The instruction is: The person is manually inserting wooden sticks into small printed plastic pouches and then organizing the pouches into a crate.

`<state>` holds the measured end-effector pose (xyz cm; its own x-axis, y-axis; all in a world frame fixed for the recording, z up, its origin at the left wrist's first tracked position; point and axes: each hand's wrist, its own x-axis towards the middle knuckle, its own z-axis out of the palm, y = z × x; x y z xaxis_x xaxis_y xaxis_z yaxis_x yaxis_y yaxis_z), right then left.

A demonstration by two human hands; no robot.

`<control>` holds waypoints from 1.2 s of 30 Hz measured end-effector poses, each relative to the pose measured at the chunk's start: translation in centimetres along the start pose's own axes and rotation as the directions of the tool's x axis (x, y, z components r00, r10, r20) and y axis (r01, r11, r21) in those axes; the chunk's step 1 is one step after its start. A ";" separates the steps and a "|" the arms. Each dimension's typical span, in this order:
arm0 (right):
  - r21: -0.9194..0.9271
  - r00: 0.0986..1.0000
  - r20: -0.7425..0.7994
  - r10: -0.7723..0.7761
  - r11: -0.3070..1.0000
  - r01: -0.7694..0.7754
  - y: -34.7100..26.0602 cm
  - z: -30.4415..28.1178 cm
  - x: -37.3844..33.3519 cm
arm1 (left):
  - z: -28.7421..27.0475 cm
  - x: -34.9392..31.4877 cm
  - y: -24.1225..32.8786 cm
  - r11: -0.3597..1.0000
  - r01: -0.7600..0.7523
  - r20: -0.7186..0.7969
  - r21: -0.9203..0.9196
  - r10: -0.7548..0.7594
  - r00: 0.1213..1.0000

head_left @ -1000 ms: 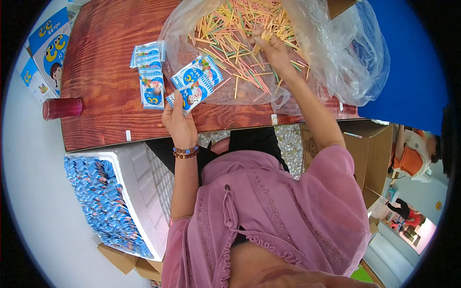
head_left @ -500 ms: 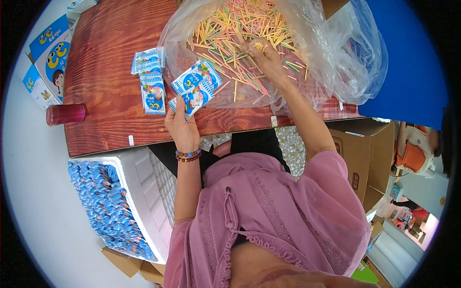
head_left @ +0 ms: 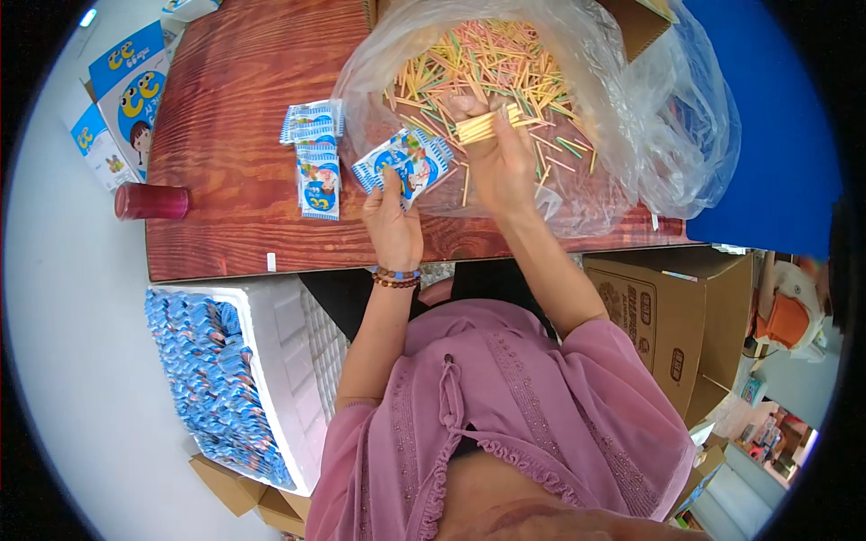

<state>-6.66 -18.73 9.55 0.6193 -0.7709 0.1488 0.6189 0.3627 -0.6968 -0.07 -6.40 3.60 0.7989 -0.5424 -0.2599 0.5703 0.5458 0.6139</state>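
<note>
My left hand (head_left: 394,225) is closed on small blue-and-white packets (head_left: 419,167), thumb on top, just above the table's near edge. Beside it, my right hand (head_left: 507,180) grips a short bundle of pale yellow sticks (head_left: 489,126) between thumb and fingers, level with the packets and a little to their right. Behind the bundle spreads a loose heap of thin pink, yellow and green sticks (head_left: 492,59), lying in a wide-open clear plastic bag (head_left: 672,126). Left of my left hand, several similar packets (head_left: 318,185) overlap in a column on the wooden table (head_left: 234,162).
A red-lidded or red-filled jar (head_left: 152,201) stands at the table's left edge, near printed blue-and-white cartons (head_left: 140,104). Below left, a white foam box (head_left: 284,370) holds rows of blue packets (head_left: 212,388). A cardboard box (head_left: 663,316) stands below right, beside a blue surface (head_left: 776,108).
My right hand has come out of the stick heap toward me and turned, with the yellow bundle now showing in its grip. The held packets sit closer together. The whole view has shifted slightly.
</note>
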 end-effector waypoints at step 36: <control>-0.512 0.860 0.485 0.160 0.849 0.131 4.1 8.5 -1.4 | -1.7 0.3 3.9 0.907 -0.004 0.157 -0.421 0.077 0.985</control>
<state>-0.89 -11.70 12.49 0.8658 -0.3511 0.3566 0.3590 -0.0607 -0.9314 2.77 -3.34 4.66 0.8006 -0.5921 -0.0913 0.5945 0.7663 0.2436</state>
